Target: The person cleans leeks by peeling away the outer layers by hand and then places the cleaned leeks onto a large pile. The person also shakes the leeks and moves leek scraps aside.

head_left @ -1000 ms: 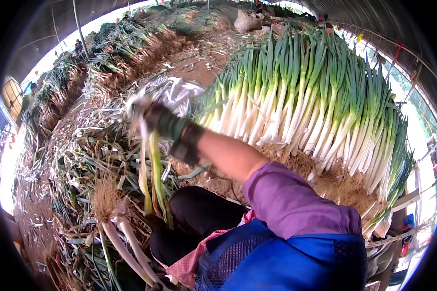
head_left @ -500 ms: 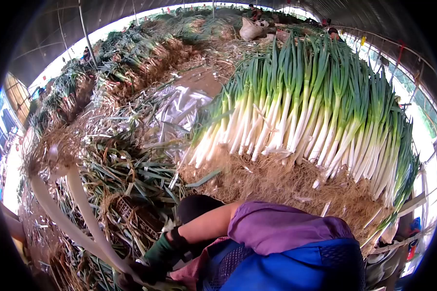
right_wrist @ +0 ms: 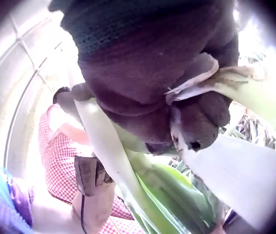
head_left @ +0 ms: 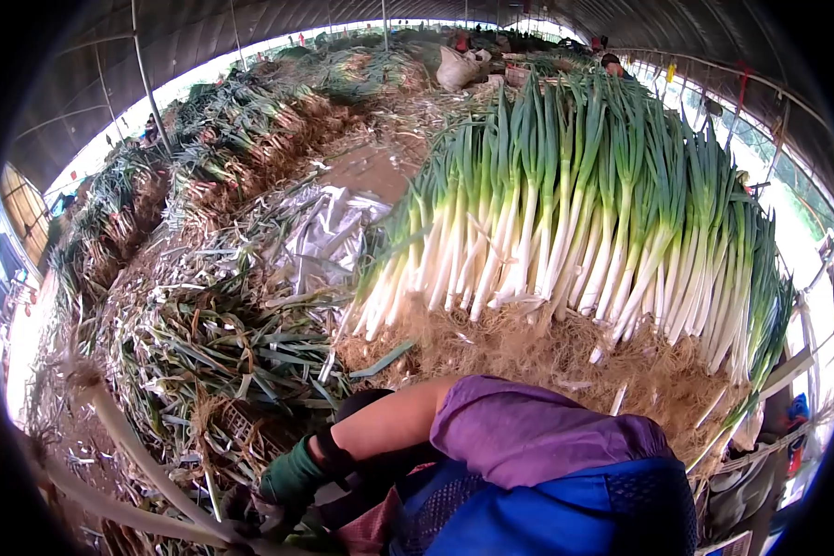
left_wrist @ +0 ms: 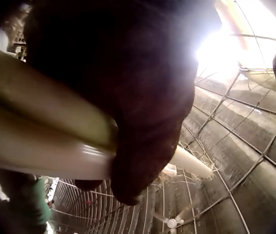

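Observation:
Two long green onions (head_left: 139,454) with white shafts and bushy roots extend to the lower left in the head view. My left hand (left_wrist: 147,112), in a dark glove, curls round the white shafts (left_wrist: 40,131) in the left wrist view. My right hand (head_left: 287,486) wears a dark glove with a green cuff and works low at the leafy part of these onions. In the right wrist view the right hand (right_wrist: 147,83) pinches a pale outer leaf (right_wrist: 196,80) between its curled fingers. Green leaves (right_wrist: 172,190) hang below it.
Trimmed green onions (head_left: 565,222) stand in a dense row at the right, roots towards me. Stripped leaves (head_left: 213,352) are heaped in front, partly over a crate (head_left: 246,422). White plastic sheeting (head_left: 324,232) lies beyond, and untrimmed bundles (head_left: 250,139) line the far left.
My right hand has swung back from over the leaf heap, where it held stripped leaves, to the onions at my lap. The onions' root ends have dropped lower and to the left.

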Tool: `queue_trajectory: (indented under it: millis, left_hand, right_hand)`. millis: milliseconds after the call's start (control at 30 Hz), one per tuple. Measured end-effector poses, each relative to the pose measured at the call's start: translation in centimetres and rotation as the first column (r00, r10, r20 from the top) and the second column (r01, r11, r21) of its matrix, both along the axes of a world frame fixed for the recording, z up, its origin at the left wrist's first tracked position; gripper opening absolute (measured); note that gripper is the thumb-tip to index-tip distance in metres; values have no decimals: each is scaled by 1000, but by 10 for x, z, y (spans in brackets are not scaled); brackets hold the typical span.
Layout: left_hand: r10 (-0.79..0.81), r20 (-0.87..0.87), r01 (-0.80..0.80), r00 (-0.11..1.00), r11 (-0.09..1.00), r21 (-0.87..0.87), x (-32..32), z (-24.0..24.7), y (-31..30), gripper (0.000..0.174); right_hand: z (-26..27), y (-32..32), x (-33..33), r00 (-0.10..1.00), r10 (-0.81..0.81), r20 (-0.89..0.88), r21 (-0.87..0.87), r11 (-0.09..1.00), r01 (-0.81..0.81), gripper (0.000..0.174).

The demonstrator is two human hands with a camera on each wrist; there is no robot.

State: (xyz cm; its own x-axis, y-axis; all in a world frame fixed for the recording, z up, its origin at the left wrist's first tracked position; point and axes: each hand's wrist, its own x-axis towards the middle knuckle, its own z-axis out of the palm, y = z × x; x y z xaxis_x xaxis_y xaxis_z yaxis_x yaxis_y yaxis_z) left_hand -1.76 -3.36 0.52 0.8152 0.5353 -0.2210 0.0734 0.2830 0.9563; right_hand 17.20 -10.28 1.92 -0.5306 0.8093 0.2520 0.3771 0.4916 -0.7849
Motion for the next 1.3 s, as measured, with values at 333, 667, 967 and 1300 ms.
queue_trajectory:
  millis: [333,667,967,1300]
  left_hand:
    - [117,65,-124,991,985,117,-16,15,13,41]
    - [409,20,-409,912,912,15,-75,2,-11,44]
    - [630,-168,-629,758,775,62,-128,-82,4,29]
    - [581,-105,-581,807,813,40,-89,-15,-14,22]
  right_hand:
    - [58,31,85,660,-694,286,731,604,317,25]
    - [66,-45,231,269,-833,484,397,483,781,43]
    - [-116,-150,248,505,216,835,-520,608,599,37]
    - [117,135,174,226,-971,73,983,108,147,43]
